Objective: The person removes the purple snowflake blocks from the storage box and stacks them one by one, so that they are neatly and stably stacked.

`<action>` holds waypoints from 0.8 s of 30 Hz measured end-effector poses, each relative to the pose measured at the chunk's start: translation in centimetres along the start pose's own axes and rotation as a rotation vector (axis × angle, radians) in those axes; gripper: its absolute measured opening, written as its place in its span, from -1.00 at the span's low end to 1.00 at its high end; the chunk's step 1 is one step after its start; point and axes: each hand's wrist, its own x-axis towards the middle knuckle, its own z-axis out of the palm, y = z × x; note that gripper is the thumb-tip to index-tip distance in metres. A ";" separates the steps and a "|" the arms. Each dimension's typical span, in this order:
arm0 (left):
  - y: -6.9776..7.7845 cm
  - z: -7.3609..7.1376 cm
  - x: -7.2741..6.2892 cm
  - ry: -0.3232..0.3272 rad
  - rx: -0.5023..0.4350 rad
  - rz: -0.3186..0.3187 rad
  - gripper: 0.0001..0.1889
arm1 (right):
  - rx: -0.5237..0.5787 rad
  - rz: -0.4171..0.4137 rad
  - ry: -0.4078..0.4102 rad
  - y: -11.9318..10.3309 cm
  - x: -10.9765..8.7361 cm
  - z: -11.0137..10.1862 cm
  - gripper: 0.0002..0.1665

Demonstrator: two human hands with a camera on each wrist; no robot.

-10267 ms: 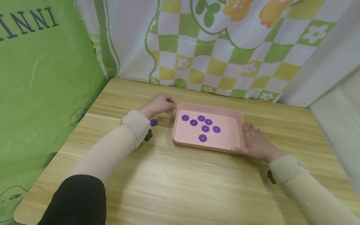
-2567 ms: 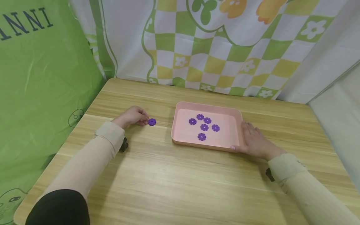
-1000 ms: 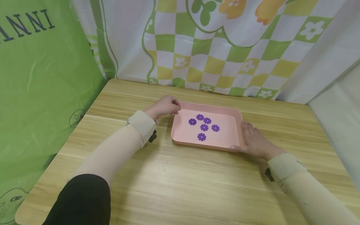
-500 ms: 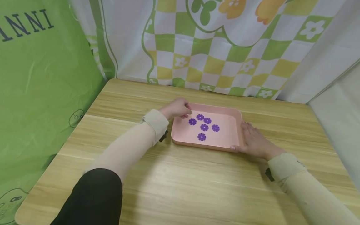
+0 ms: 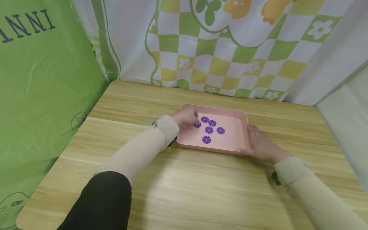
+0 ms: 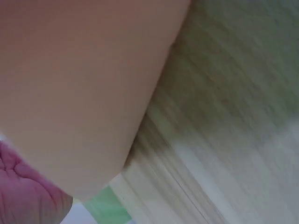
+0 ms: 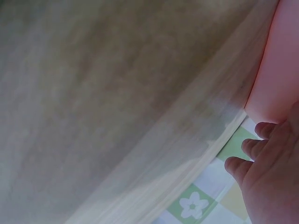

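Left hand (image 5: 187,115) has advanced from the left rim of the pink tray (image 5: 227,141) one second ago to inside its left portion. Its bent fingers reach the leftmost purple disc (image 5: 196,125); whether they pinch it cannot be told. Right hand (image 5: 263,143) lies with fingers extended along the tray's right wall, thumb at the near right corner. Both hands are well apart. Leftmost disc: round, notched rim, partly covered by the fingers, lying on the tray floor; being circular, it has no long axis. Tray: shallow, rectangular, rounded corners, long axis left to right. Five other discs (image 5: 209,130) lie flat to the right of the leftmost disc, within the tray. Outside, left of the tray, another disc (image 5: 153,123) shows partly behind the left cuff (image 5: 169,126). Wooden table (image 5: 195,188) supports the tray; a checkered curtain (image 5: 218,66) hangs beyond.
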 end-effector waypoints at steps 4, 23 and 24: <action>-0.1 0.8 0.4 0.009 0.079 0.034 -0.74 | 0.001 0.003 0.000 0.2 -0.1 0.0 0.47; -1.1 1.8 1.0 0.013 0.183 0.071 -0.83 | -0.009 -0.014 0.022 0.0 -0.2 0.1 0.48; -1.1 1.8 1.0 0.015 0.177 0.074 -0.82 | -0.010 -0.012 0.020 0.0 -0.2 0.1 0.48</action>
